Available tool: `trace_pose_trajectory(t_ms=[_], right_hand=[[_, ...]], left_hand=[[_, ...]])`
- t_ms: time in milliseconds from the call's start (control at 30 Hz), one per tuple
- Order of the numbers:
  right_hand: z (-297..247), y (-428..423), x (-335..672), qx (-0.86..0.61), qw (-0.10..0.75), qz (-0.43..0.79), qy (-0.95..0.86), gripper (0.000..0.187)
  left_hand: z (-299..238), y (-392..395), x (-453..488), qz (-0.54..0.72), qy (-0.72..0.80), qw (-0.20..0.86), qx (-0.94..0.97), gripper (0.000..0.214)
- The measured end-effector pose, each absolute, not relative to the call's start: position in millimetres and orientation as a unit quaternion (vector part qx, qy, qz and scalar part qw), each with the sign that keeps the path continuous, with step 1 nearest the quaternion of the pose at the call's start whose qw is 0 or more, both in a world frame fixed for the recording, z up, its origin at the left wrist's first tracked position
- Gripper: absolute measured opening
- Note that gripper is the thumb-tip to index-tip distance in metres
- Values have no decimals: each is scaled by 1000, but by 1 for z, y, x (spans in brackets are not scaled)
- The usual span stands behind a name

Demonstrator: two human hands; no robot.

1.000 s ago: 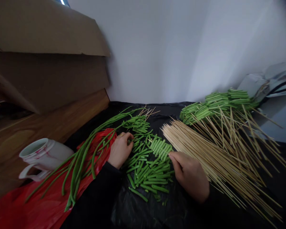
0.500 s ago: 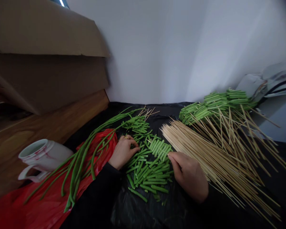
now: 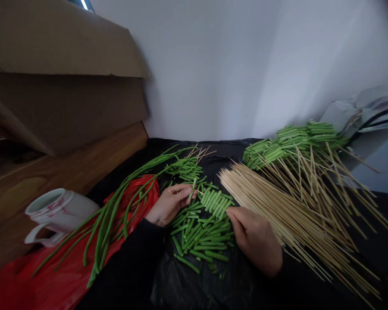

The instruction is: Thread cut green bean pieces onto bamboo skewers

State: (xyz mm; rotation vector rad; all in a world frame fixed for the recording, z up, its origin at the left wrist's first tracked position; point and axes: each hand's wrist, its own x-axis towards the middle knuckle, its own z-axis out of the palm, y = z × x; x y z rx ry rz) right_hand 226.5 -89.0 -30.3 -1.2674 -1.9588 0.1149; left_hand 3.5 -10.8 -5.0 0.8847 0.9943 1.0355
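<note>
Between the fingertips of my left hand [image 3: 172, 204] is a short green bean piece [image 3: 193, 187], held upright at the tip of a skewer. My right hand [image 3: 257, 237] pinches that bamboo skewer near the end of a row of threaded bean pieces [image 3: 216, 202]; most of the stick behind them is hidden by the hand. The threaded pieces lie side by side across the stick. Below and between both hands spreads a loose pile of cut bean pieces [image 3: 207, 239] on black plastic sheeting [image 3: 181, 290].
Right of my right hand lies a thick bundle of bamboo skewers [image 3: 278, 202]. Finished bean skewers [image 3: 294, 140] are stacked behind it, others [image 3: 186, 168] lie ahead. Long whole beans [image 3: 106, 228] rest on a red plastic bag [image 3: 45, 275] beside a white jug [image 3: 63, 215]. A cardboard box [image 3: 93, 94] stands far left.
My left hand has come up from the loose pieces with one bean piece and brought it to the skewer's tip. The right hand has barely moved, still gripping the skewer.
</note>
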Motion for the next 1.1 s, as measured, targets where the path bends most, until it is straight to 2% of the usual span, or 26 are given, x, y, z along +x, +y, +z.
trace_pose_trajectory(t_ms=[1100], right_hand=[[-34,-89,227,-506,373,69,-775,27]], left_hand=[[-6,-13,7,470,432,679,363,28]])
